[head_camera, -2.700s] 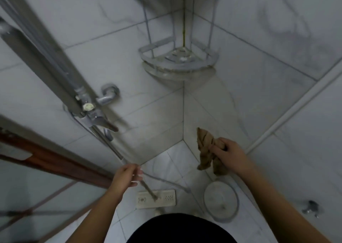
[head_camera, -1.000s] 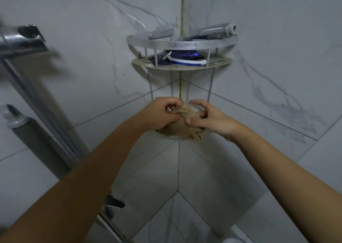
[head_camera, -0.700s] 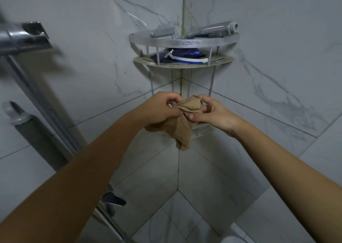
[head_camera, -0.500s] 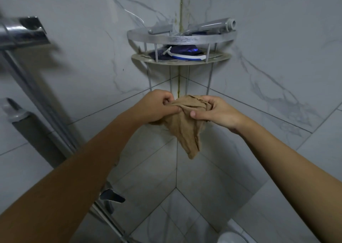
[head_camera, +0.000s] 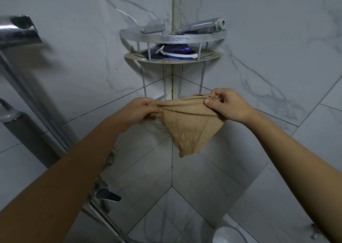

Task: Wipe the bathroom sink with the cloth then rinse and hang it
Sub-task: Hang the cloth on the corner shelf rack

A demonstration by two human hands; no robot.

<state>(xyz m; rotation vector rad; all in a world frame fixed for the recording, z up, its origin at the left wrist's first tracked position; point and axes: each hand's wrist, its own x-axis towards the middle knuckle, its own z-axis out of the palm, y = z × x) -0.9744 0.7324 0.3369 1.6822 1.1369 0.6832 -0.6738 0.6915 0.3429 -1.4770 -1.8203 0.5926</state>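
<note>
Carefully, at frame centre, fingers of our left hand [head_camera: 142,109] and right hand [head_camera: 228,105] pinch the top edge of the crumpled tan cloth [head_camera: 190,130]; pulled level, it should drape evenly on the silver metal corner rack [head_camera: 172,38] behind.

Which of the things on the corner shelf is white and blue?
The razor, lying at the front of the shelf. The tube above it is silver, and the packet behind it is dark blue only.

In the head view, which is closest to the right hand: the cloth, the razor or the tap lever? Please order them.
1. cloth, pinched in the right hand.
2. razor, on the corner shelf above.
3. tap lever, low on the left.
</note>
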